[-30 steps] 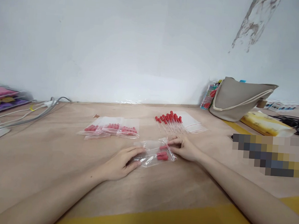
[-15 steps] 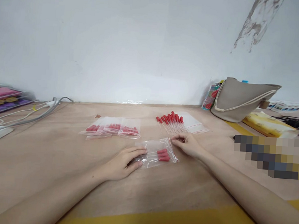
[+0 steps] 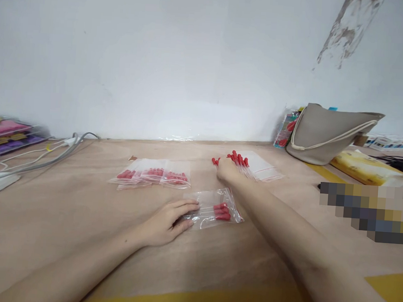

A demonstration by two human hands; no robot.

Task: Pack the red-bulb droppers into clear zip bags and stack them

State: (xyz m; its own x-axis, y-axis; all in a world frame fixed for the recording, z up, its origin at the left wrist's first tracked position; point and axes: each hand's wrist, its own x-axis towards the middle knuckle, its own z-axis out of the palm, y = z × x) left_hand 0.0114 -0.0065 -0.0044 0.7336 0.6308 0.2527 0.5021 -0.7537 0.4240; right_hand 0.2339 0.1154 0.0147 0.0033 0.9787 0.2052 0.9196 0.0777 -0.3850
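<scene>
Looks like the pick step: right hand (image 3: 227, 169) over red droppers (image 3: 241, 161) right of centre, its fingers hidden, can't tell grip; left hand (image 3: 167, 220), fingers spread, on clear bag (image 3: 209, 196) mid-frame; singling one out calls for a narrow pinch.

We locate a grey bag (image 3: 327, 134) beside a yellow packet (image 3: 369, 169) at right, and cables (image 3: 54, 157) on the surface (image 3: 81, 198) at left.

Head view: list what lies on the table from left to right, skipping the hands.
Colourful packets, group of filled zip bags, clear bag with red-tipped sticks, flat whitish bag, grey pouch, black cables.
</scene>
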